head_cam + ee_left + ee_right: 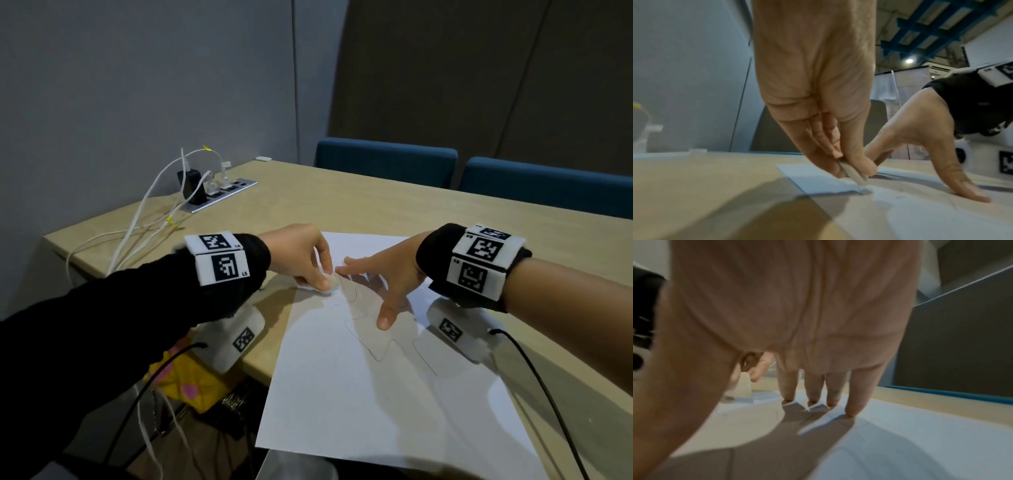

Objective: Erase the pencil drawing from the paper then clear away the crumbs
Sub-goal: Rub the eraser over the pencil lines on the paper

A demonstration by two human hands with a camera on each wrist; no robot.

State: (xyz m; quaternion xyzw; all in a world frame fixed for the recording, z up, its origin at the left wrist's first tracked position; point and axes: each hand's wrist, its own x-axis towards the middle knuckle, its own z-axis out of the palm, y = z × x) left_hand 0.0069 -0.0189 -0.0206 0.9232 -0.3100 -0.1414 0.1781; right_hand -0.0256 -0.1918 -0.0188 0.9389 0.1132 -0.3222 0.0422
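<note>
A white sheet of paper (342,394) lies on the beige table (342,205), with faint pencil lines (370,346) across its middle. My left hand (301,255) pinches a small pale eraser (331,281) and holds its lower edge against the paper near the sheet's far left corner. In the left wrist view the eraser (854,176) sticks out below thumb and fingers onto the paper (818,180). My right hand (383,274) is spread, its fingertips (852,412) pressing the paper (900,426) down just right of the eraser (745,386).
A power strip (219,193) with a black charger and white cables sits at the table's far left. Two blue chairs (383,159) stand behind the far edge. A yellow and pink bag (185,380) lies below the table's left edge. Black wires trail from both wrists.
</note>
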